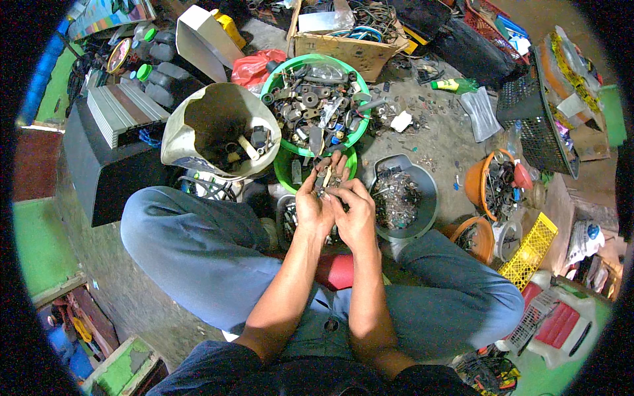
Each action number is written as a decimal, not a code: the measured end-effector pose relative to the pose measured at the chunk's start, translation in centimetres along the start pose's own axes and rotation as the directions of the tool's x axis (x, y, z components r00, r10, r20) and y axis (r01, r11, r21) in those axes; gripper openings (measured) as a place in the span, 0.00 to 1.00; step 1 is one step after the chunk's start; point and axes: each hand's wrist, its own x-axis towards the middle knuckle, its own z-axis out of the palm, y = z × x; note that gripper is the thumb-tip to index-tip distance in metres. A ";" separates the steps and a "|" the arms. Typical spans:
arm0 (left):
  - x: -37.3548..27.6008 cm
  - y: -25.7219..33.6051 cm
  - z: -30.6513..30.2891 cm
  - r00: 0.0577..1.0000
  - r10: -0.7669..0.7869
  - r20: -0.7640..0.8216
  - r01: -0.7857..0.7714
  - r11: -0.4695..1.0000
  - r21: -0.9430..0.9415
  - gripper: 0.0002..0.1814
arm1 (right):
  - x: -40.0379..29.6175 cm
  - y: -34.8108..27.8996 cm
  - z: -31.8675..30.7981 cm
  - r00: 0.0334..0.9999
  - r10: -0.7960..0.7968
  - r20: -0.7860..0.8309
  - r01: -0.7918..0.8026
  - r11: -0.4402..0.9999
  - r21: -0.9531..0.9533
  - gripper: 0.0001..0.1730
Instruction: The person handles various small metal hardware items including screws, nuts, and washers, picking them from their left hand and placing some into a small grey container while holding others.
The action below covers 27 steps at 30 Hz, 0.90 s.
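Observation:
My left hand is turned palm up and cups several small mixed parts, a pale elongated one among them. Over that palm, the thumb and fingers of my right hand pinch at a small dark piece. Just beyond my fingers stands a bright green basin heaped with metal and plastic parts, above another green container. Right of my hands, a grey bucket holds many small screws and bits. Partly hidden behind my left wrist is a container of small pieces.
A broken-edged whitish bucket stands left, beside a dark-cased box. A cardboard box of cables sits beyond the basin. Orange pots, a yellow plastic basket and a black crate line the right. Scraps litter the concrete floor.

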 end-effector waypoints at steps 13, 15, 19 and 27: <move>-0.1 0.0 0.3 1.000 -0.006 -0.028 0.005 1.000 -0.014 0.21 | 0.2 -0.2 0.5 0.994 -0.052 -0.095 0.051 0.999 -0.010 0.06; -0.1 0.0 0.3 0.999 -0.006 -0.037 0.005 1.000 -0.020 0.21 | 0.1 0.0 0.4 0.997 -0.030 -0.078 0.030 1.000 -0.003 0.08; -0.1 -0.1 0.5 0.999 -0.001 -0.032 0.001 1.000 0.006 0.22 | 0.2 -0.3 0.5 0.993 -0.047 -0.110 0.052 0.998 0.038 0.09; -0.2 -0.2 0.2 1.000 0.007 -0.020 -0.006 0.999 0.037 0.20 | 0.1 -0.4 0.7 0.995 0.068 -0.072 -0.064 0.996 0.061 0.10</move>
